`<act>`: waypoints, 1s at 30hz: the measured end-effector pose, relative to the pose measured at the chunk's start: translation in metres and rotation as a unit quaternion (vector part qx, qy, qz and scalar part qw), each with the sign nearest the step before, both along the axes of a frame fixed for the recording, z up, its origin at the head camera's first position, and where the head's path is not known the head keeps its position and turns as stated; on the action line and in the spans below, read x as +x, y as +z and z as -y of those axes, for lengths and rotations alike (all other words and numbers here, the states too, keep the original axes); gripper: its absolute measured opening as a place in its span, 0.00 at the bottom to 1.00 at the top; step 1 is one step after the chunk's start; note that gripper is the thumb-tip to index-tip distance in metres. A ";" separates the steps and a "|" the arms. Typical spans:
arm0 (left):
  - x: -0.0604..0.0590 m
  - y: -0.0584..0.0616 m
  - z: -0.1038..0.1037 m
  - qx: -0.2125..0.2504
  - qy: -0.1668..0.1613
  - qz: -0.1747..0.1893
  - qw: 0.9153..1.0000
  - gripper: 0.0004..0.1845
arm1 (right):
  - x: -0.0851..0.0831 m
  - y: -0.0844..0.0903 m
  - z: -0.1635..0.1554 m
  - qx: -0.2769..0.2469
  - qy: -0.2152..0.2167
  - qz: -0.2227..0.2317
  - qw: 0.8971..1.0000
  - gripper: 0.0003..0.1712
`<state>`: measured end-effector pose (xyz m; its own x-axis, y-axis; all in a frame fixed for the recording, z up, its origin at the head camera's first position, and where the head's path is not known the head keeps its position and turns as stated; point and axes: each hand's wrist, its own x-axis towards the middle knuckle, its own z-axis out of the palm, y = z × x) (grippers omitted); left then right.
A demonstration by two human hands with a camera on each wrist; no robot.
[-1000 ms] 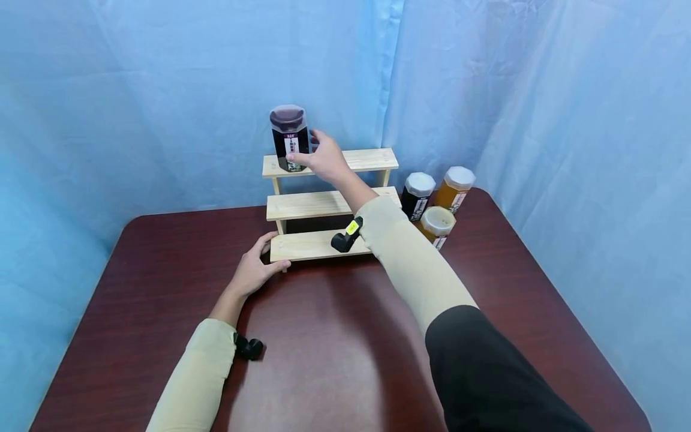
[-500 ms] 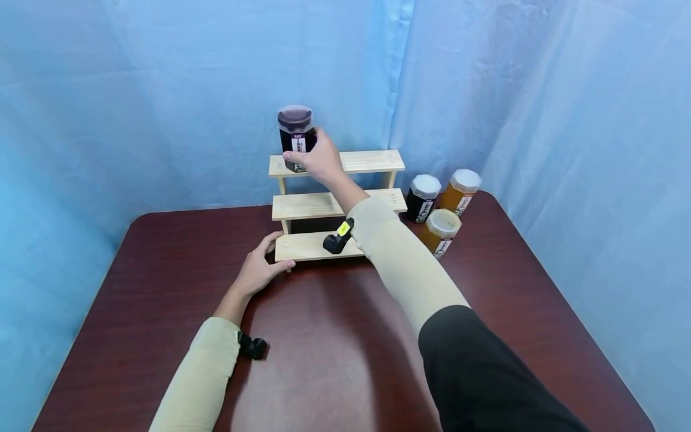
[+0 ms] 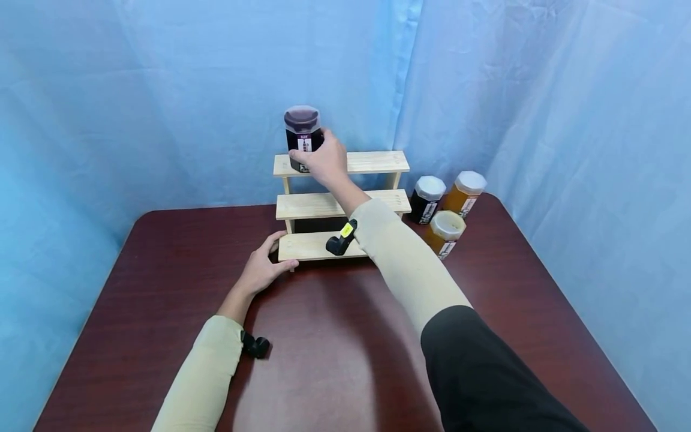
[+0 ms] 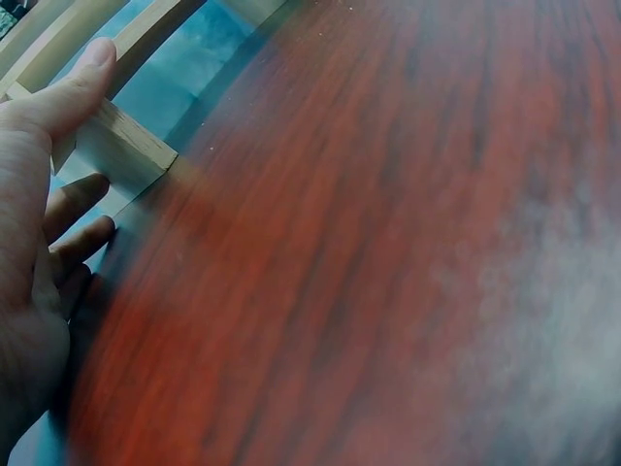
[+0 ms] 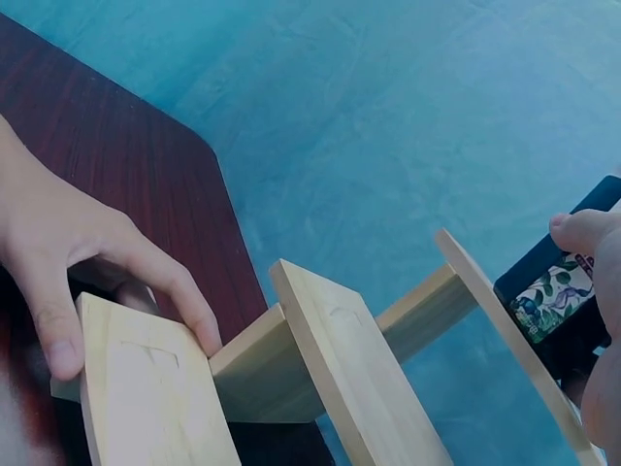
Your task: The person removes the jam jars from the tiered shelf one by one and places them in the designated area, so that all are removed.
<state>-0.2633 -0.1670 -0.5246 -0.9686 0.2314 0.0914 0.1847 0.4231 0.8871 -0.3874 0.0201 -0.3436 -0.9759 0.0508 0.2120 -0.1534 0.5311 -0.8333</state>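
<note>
A three-tier wooden display stand (image 3: 315, 206) stands at the back of the table. On the left end of its top tier is a dark-filled jar (image 3: 302, 135) with a translucent lid and a white label. My right hand (image 3: 328, 161) grips this jar from the right, thumb across its front and fingers behind. In the right wrist view the dark jar (image 5: 553, 296) shows a leafy label with the thumb on it, its base at the shelf board. My left hand (image 3: 261, 270) holds the left end of the bottom tier, thumb at the front edge and fingers round the back.
Right of the stand are another dark jar (image 3: 426, 201) and two amber jars, one amber jar (image 3: 463, 193) at the back and one amber jar (image 3: 445, 233) nearer. Blue curtains (image 3: 216, 102) hang behind and beside the dark red table (image 3: 162, 270).
My right hand's fingers have come in from beside the jar and gripped it. The jar sits slightly further right on the top tier. The left hand keeps its hold; the head view has shifted a little.
</note>
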 end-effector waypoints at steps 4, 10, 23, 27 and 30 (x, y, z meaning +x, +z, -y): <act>-0.002 0.000 0.000 0.005 -0.005 0.003 1.000 0.45 | 0.002 0.001 -0.008 0.002 -0.002 0.000 1.000 0.45; -0.004 -0.001 0.000 0.006 -0.006 0.005 1.000 0.45 | 0.011 0.002 -0.028 0.013 0.014 -0.007 1.000 0.42; -0.010 -0.004 0.009 0.004 -0.008 -0.008 1.000 0.45 | 0.052 0.001 -0.106 0.045 0.038 -0.017 0.998 0.41; -0.010 -0.004 0.011 0.005 -0.012 -0.002 1.000 0.45 | 0.068 -0.004 -0.136 0.045 0.037 -0.020 0.998 0.40; -0.010 -0.004 0.013 0.007 -0.015 0.000 1.000 0.46 | 0.077 -0.008 -0.158 0.037 0.024 -0.016 0.999 0.42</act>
